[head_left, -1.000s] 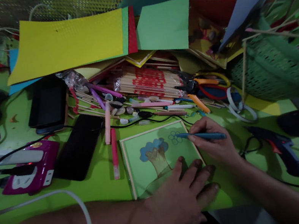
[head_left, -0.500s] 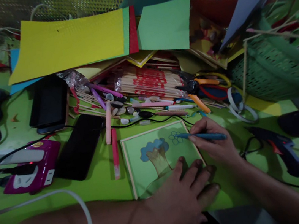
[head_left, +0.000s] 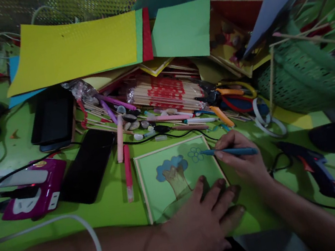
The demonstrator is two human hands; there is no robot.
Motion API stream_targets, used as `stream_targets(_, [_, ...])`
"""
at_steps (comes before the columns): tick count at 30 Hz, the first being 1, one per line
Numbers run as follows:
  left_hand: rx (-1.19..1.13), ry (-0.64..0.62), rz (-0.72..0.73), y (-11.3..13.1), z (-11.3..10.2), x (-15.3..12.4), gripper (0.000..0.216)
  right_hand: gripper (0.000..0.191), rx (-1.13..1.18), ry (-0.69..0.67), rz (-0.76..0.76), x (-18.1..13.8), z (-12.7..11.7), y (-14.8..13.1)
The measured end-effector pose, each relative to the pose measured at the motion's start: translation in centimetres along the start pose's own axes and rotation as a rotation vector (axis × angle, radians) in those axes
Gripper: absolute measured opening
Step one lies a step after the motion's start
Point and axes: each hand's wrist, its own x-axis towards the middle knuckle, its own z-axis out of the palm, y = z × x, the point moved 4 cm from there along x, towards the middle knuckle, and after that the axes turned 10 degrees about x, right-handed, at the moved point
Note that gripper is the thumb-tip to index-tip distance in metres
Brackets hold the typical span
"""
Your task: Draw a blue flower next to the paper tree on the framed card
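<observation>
Grips blue marker [head_left: 238, 151] in right hand [head_left: 245, 159] at flower outline [head_left: 195, 154] on green card [head_left: 156, 199]; rests left hand [head_left: 200, 221], outspread, across card's lower right.

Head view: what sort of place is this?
Probably a craft worktable: coloured paper, a bundle of wooden sticks and what looks like a glue gun lie around the framed drawing.
</observation>
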Motion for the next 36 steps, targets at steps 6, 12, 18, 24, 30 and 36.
stream_targets(6, [0.003, 0.024, -0.002, -0.03, -0.13, 0.0, 0.066, 0.015, -0.034, 0.004, -0.008, 0.1, 0.26, -0.36])
stream_targets(12, [-0.008, 0.017, -0.01, 0.07, 0.14, -0.05, 0.067, 0.014, -0.064, -0.003, -0.013, 0.19, 0.22, -0.13])
stream_targets(18, [-0.006, 0.018, -0.003, -0.04, -0.05, -0.1, 0.067, 0.014, -0.071, -0.009, -0.001, 0.22, 0.26, -0.18])
stream_targets(24, [-0.006, 0.009, -0.003, 0.03, 0.01, -0.07, 0.065, 0.015, -0.064, 0.007, 0.006, 0.21, 0.29, -0.28])
stream_targets(30, [-0.008, 0.014, -0.003, 0.15, 0.22, -0.05, 0.067, 0.015, -0.008, 0.002, -0.012, -0.01, -0.04, 0.16])
stream_targets(36, [-0.002, -0.008, -0.002, 0.03, -0.06, -0.05, 0.068, 0.013, 0.028, -0.019, -0.026, -0.18, -0.2, 0.18])
